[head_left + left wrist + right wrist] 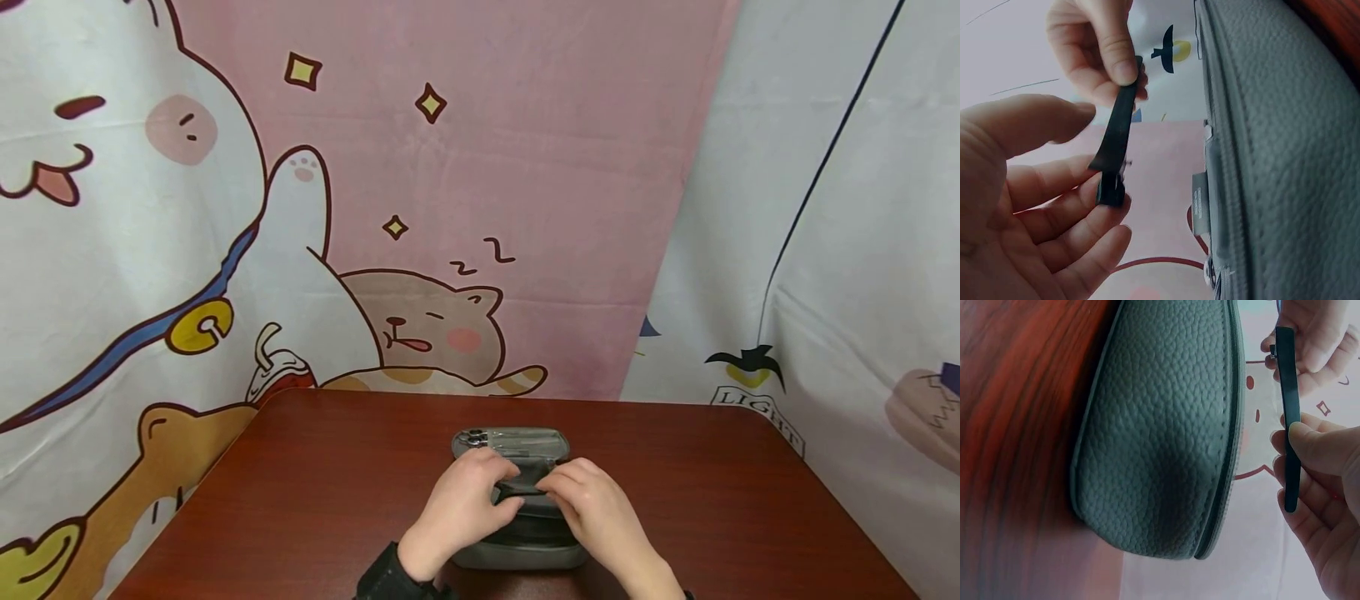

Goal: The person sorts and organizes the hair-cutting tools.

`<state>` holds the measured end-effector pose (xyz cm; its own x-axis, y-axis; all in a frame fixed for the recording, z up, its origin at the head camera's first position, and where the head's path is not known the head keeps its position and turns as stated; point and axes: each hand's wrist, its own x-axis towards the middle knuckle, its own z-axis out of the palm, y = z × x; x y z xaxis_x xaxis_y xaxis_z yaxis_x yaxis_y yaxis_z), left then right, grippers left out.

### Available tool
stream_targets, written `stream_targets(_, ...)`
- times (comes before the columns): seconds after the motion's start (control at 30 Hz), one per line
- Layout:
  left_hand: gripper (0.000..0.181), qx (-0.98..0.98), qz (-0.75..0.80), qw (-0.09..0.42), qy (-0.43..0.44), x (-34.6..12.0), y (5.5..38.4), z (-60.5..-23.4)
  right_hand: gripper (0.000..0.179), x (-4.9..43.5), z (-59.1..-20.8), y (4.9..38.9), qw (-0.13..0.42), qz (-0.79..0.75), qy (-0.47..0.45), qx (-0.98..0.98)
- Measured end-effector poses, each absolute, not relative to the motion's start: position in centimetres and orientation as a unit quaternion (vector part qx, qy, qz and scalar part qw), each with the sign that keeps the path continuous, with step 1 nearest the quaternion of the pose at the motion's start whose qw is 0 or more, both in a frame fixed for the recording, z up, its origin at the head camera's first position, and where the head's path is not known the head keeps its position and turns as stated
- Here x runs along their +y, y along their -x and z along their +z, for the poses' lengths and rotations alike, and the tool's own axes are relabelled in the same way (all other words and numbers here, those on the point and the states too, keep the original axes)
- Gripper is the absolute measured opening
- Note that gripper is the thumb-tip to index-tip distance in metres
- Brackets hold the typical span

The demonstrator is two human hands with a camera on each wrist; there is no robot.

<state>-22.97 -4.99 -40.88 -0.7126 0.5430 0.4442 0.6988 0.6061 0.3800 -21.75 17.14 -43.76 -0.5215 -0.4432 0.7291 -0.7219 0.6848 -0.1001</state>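
My right hand pinches a slim black strip between thumb and fingers. A small dark block sits at the strip's far end; its exact kind I cannot tell. My left hand has its fingers loosely bent around that end, which touches the fingertips, while the thumb stands apart in the left wrist view. Both hands are above an open grey pebbled-leather zip case. The case's lid leans back at the far side, with a clear pocket inside it. My hands partly hide the inside of the case.
The case stands on a reddish-brown wooden table. Behind the table's far edge hangs a cloth printed with cartoon animals. A small grey label sticks out at the case's zip edge.
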Motion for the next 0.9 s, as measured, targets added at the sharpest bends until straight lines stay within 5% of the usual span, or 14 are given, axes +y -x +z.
stream_targets(0.63, 0.046, -0.911, -0.285, 0.140, 0.264, -8.2, 25.0, -40.9, 0.037, 18.6, -43.8, 22.3, 0.341, 0.200, -0.302, -0.867)
stream_targets(0.9, 0.040, -0.923, -0.297, 0.072, 0.234, -9.4, 25.7, -41.5, 0.035, 18.8, -44.0, 22.4, 0.330, 0.201, -0.288, -0.876)
